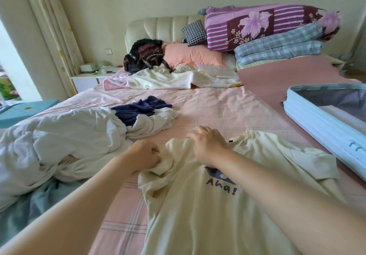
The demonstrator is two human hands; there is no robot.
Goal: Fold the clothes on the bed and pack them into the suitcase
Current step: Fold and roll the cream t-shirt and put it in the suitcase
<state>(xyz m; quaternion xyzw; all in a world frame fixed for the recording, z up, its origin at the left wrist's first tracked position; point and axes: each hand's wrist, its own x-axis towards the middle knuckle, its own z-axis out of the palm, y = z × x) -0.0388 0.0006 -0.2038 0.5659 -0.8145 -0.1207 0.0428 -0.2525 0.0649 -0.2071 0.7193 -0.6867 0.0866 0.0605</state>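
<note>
Head camera: curled fingers of the left hand (145,154) grip a bunched sleeve of the cream T-shirt (198,205), and the right hand (208,145) just beside it pinches the shoulder edge. From the fingers the shirt's long axis runs back toward the person, collar pointing away, hem cut off below. Its print reads "Aha!", partly hidden under the right wrist; right of that hand lies the open suitcase (320,120), cut off too.
</note>
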